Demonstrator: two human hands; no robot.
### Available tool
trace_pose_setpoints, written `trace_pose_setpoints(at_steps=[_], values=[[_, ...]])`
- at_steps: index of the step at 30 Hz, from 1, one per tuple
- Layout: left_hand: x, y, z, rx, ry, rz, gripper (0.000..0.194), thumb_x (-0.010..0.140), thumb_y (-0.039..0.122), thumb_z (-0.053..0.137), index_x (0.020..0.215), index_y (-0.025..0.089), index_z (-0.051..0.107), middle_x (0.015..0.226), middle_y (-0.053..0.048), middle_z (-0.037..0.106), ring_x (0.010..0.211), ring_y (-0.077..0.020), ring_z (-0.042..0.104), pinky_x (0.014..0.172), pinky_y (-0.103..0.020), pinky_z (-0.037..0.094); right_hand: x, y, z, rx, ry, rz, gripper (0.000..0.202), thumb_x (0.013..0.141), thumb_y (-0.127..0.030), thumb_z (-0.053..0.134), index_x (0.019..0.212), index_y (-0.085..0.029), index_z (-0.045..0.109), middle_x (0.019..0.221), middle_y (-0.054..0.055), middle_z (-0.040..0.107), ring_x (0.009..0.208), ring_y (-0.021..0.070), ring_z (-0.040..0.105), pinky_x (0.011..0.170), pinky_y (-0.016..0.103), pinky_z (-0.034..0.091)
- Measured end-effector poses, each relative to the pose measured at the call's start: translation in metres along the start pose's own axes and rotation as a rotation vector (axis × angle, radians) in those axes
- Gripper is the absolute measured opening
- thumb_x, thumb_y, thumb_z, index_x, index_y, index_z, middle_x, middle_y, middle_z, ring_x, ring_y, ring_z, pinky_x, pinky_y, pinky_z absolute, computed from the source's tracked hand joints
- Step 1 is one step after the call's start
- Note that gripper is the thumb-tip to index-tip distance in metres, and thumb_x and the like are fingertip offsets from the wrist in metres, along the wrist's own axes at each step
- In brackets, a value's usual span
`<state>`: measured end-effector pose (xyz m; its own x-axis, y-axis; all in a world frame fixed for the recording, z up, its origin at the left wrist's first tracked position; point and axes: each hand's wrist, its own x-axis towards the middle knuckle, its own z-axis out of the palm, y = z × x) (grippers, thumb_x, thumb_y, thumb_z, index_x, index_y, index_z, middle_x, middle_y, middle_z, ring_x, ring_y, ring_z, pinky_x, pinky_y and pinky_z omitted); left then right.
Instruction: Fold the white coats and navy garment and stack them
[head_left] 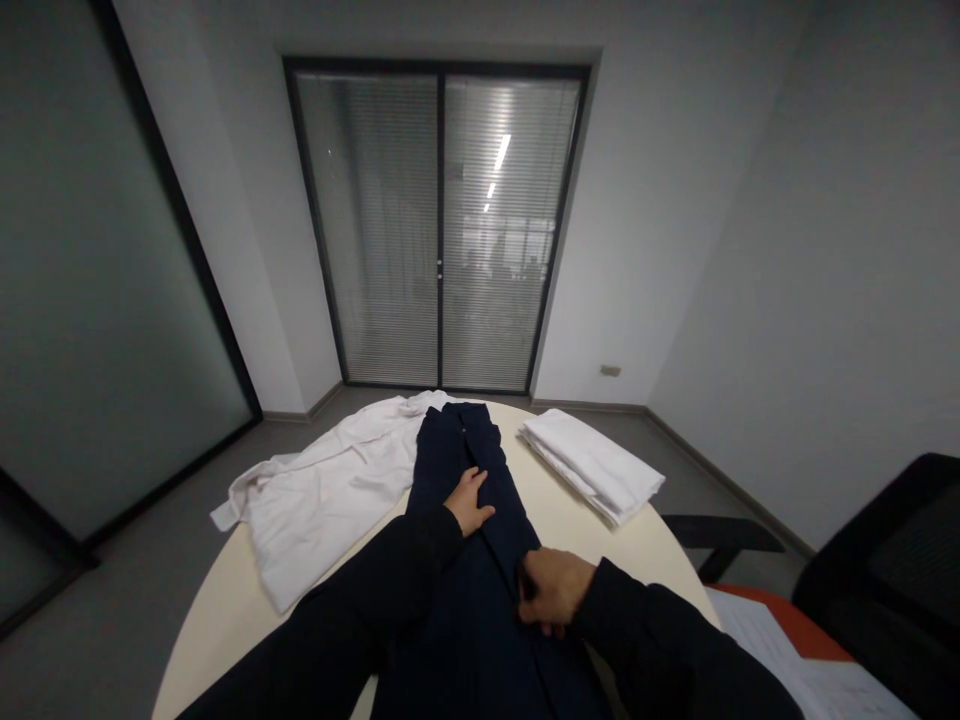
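Observation:
A dark navy garment lies lengthwise down the middle of the round cream table, its far end near the table's back edge. My left hand rests on it with the fingers apart. Lower and to the right, my right hand is closed at the garment's right part, fingers curled around a bit of the navy cloth. To the left a white garment is spread out, slightly wrinkled, touching the navy one at the back. On the right sits a folded white cloth.
Right of the table stands a black chair with an orange seat and papers on it. Its armrest comes close to the table edge. A glazed door with blinds is behind the table.

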<state>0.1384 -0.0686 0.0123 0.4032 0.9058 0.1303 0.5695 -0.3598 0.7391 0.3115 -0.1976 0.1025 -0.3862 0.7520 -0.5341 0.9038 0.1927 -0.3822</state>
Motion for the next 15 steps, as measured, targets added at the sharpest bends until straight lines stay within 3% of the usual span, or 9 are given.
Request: trace_pose_setpoints(at_steps=[4, 8, 12, 15], values=[[-0.004, 0.005, -0.003, 0.012, -0.018, 0.057, 0.077, 0.071, 0.013, 0.063, 0.143, 0.013, 0.036, 0.154, -0.016, 0.025, 0.141, -0.0274, 0.029, 0.117, -0.042, 0.025, 0.012, -0.003, 0.012, 0.228, 0.033, -0.035, 0.01, 0.073, -0.022, 0.055, 0.066, -0.017, 0.062, 0.056, -0.003, 0.065, 0.047, 0.0101, 0.062, 0.048, 0.018, 0.045], [-0.007, 0.009, -0.006, 0.063, 0.012, 0.076, 0.073, 0.075, 0.007, 0.056, 0.144, 0.011, 0.034, 0.153, -0.016, 0.027, 0.141, -0.0245, 0.029, 0.118, -0.04, 0.023, 0.025, -0.001, 0.023, 0.522, -0.042, -0.169, 0.011, 0.078, -0.017, 0.051, 0.084, -0.017, 0.06, 0.061, -0.005, 0.065, 0.044, 0.0074, 0.059, 0.045, 0.016, 0.043], [-0.01, 0.013, -0.005, 0.074, -0.009, 0.076, 0.075, 0.076, 0.011, 0.059, 0.146, 0.014, 0.032, 0.155, -0.015, 0.025, 0.141, -0.0265, 0.03, 0.117, -0.042, 0.026, 0.021, 0.005, 0.027, 0.497, -0.153, -0.162, 0.017, 0.079, -0.03, 0.062, 0.085, -0.015, 0.061, 0.062, -0.004, 0.065, 0.045, 0.0069, 0.059, 0.043, 0.014, 0.039], [-0.013, 0.017, -0.005, 0.085, -0.03, 0.099, 0.082, 0.073, 0.009, 0.06, 0.148, 0.017, 0.027, 0.156, -0.013, 0.021, 0.141, -0.0269, 0.028, 0.117, -0.042, 0.027, 0.014, 0.009, 0.026, 0.493, -0.222, -0.14, 0.032, 0.068, -0.042, 0.075, 0.078, -0.015, 0.059, 0.063, -0.004, 0.065, 0.047, 0.0079, 0.059, 0.043, 0.016, 0.041]])
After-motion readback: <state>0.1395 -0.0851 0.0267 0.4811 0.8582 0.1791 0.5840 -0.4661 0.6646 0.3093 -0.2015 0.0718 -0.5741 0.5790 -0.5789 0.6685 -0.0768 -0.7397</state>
